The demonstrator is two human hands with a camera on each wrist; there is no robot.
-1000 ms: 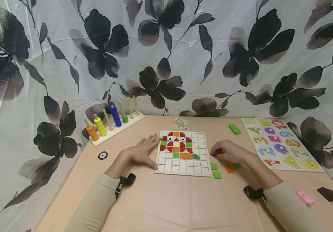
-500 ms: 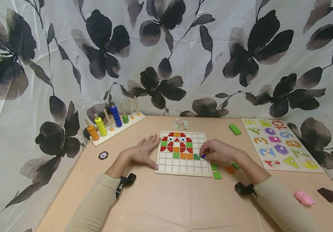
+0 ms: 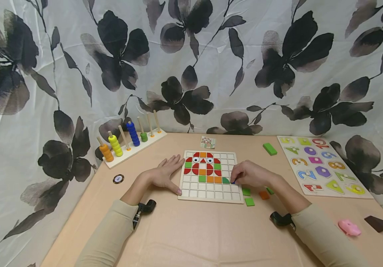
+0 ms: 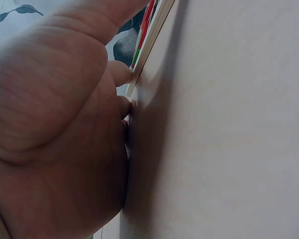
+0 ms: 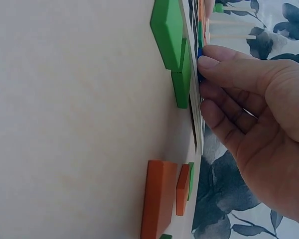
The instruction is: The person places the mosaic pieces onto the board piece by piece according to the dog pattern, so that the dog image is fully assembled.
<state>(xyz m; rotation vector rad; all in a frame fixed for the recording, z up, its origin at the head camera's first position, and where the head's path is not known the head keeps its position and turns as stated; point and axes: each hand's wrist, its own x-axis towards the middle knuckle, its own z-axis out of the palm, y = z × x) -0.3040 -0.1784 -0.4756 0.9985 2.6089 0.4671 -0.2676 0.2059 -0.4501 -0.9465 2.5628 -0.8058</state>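
A white gridded board (image 3: 211,194) lies on the table with red, green, orange and eye-marked tiles set in an owl-like picture. My left hand (image 3: 161,176) rests palm down at its left edge, fingers spread, thumb at the lower left side. With thumb and fingertips my right hand (image 3: 253,173) pinches a small blue tile (image 5: 200,64) low on the grid's right part. Just left of the blue tile sits a rounded green tile (image 3: 225,180). The fingers cover most of the blue piece in the head view.
Loose green tiles (image 3: 249,201) and orange tiles (image 3: 263,195) lie right of the board. Behind stand a picture card (image 3: 208,142), a peg stacker (image 3: 135,148) and a green block (image 3: 269,149). A number puzzle (image 3: 306,172) lies right; a round black-and-white token (image 3: 118,178) left.
My right hand has moved left from beside the board onto its right part, carrying the blue tile, and has stayed about there over the last half second. My left hand has not moved.
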